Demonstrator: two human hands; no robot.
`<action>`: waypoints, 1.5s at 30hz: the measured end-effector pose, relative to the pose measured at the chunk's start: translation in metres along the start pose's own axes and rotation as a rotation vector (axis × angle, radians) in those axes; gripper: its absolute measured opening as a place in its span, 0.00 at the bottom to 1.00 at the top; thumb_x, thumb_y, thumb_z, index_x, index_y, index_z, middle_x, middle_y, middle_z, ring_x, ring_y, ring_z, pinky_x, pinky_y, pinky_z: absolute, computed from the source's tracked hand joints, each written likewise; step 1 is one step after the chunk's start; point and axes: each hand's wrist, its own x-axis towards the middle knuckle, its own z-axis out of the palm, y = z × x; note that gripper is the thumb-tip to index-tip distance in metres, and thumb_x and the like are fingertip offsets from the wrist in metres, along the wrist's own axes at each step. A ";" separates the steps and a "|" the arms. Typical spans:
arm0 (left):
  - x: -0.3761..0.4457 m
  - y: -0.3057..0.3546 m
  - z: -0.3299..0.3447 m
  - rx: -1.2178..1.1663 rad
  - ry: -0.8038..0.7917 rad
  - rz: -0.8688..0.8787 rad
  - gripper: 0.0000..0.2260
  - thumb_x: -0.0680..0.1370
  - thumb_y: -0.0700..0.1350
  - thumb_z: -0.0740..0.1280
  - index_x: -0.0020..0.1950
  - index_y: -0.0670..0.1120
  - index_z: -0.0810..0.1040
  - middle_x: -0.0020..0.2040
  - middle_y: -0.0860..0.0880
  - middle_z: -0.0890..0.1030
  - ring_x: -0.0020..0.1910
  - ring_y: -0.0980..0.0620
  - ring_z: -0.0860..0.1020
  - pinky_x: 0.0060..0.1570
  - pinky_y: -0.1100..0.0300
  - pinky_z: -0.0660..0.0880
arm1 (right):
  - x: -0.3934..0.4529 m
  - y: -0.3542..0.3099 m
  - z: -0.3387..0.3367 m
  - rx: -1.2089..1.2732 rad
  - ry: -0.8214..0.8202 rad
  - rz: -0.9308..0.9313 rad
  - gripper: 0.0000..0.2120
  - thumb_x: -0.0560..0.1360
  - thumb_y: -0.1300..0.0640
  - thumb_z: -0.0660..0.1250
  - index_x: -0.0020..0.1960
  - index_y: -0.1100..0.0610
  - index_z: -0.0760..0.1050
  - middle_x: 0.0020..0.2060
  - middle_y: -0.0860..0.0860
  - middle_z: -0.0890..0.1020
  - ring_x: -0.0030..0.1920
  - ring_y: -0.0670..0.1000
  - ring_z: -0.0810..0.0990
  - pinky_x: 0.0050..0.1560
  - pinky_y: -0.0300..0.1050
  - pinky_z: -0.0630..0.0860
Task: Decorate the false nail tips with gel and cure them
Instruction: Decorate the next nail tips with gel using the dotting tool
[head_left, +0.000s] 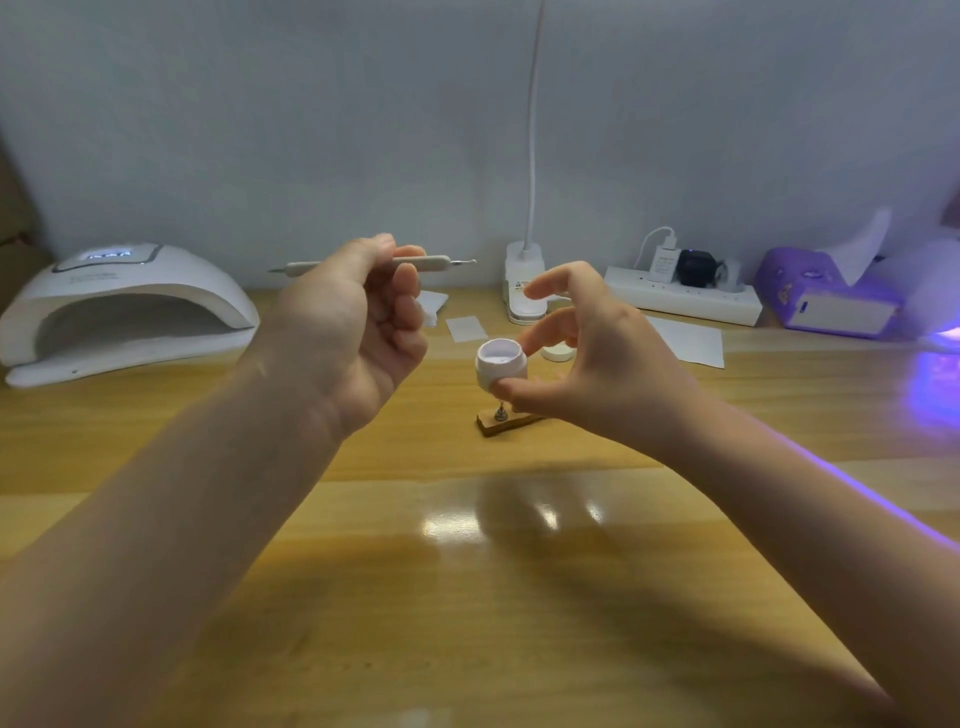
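My left hand (358, 332) is raised above the table and pinches a slim grey double-ended tool (441, 262) that lies level, its thin tip pointing right. My right hand (587, 364) holds a small open white gel jar (500, 366) between thumb and fingers, above a small wooden nail-tip stand (501, 422) with a metal post. Any nail tip on the stand is hidden by the jar and hand. The jar's white lid (558, 353) lies on the table behind it. A white curing lamp (124, 312) sits at the far left with its display lit.
A clip-on desk lamp (524, 291) stands at the back centre, a white power strip (685, 296) with plugs to its right. A purple box (831, 296) sits at the far right over a violet glow. Paper sheets (685, 340) lie on the wooden table (467, 571).
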 end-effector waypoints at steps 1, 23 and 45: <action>0.001 0.001 0.000 -0.003 0.003 -0.006 0.13 0.81 0.47 0.61 0.39 0.46 0.76 0.25 0.54 0.74 0.22 0.59 0.70 0.23 0.68 0.63 | 0.002 0.003 -0.003 -0.009 0.009 0.016 0.34 0.64 0.44 0.77 0.63 0.52 0.64 0.45 0.43 0.81 0.48 0.44 0.79 0.48 0.36 0.74; 0.008 -0.016 -0.007 0.325 -0.003 0.230 0.10 0.81 0.45 0.63 0.42 0.45 0.78 0.27 0.54 0.76 0.26 0.57 0.72 0.27 0.65 0.68 | -0.004 0.100 -0.005 -0.190 0.033 0.561 0.36 0.72 0.49 0.71 0.74 0.56 0.57 0.63 0.54 0.76 0.64 0.58 0.71 0.60 0.52 0.71; 0.009 -0.031 -0.007 0.385 -0.011 0.192 0.09 0.80 0.46 0.63 0.43 0.46 0.79 0.28 0.54 0.77 0.29 0.56 0.73 0.32 0.61 0.67 | -0.010 0.041 0.044 -0.279 -0.080 0.208 0.13 0.78 0.44 0.63 0.56 0.47 0.82 0.51 0.47 0.84 0.50 0.48 0.79 0.45 0.49 0.77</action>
